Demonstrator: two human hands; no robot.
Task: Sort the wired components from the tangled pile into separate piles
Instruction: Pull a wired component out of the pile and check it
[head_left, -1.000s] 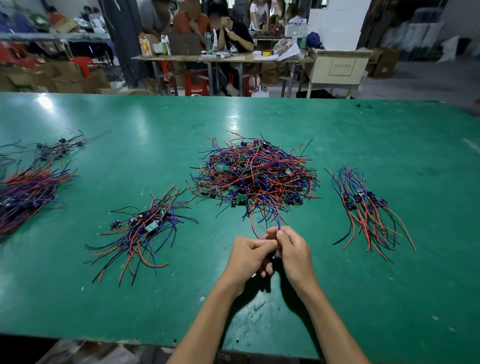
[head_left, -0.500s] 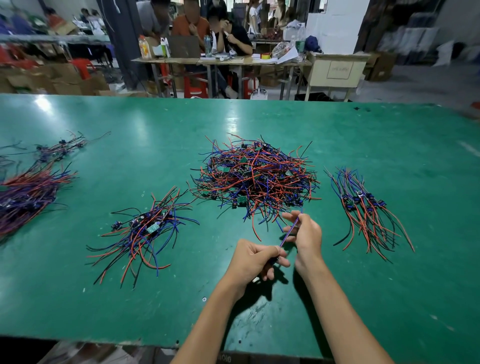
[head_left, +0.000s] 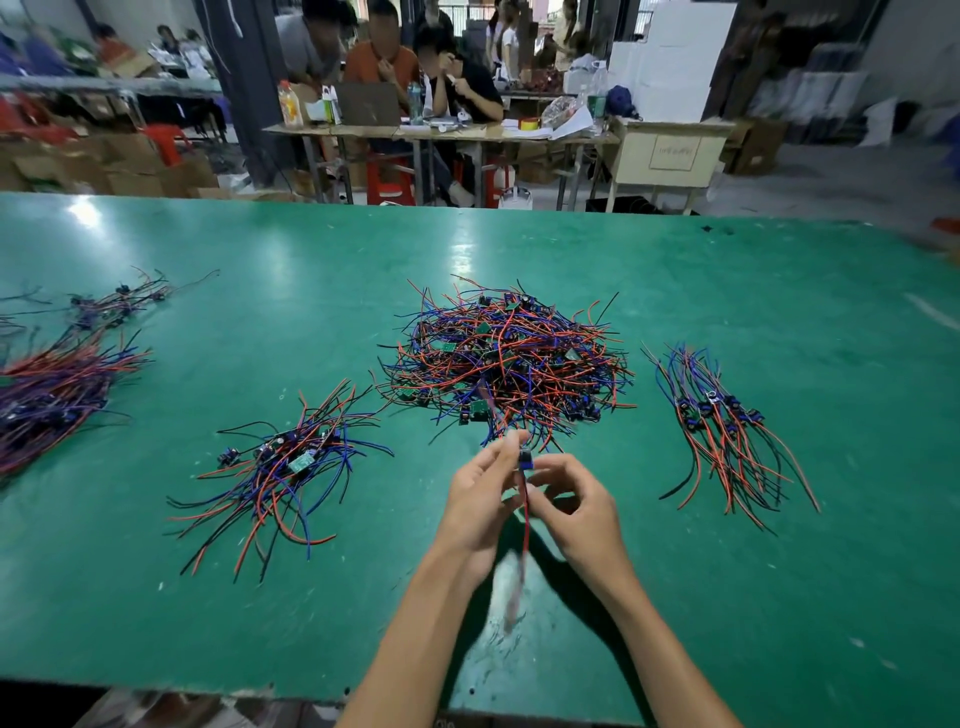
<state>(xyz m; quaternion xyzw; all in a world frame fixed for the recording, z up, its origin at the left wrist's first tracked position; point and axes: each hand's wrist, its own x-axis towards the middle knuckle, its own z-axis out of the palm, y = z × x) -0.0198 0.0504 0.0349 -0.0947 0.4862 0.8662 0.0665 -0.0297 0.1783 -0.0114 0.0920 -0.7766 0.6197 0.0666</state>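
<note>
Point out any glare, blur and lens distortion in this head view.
Head view: overhead light glares off the green table at its far side; the red wire hanging from the hands is smeared by motion blur; the wide lens bows the table's far edge; the tangled pile reads sharp.

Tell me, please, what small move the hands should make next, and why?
Probably carry the blue component, pinched between the left hand and right hand, to the right pile: it looks clear of the tangled pile, wires hanging free, and resembles the parts there.
</note>
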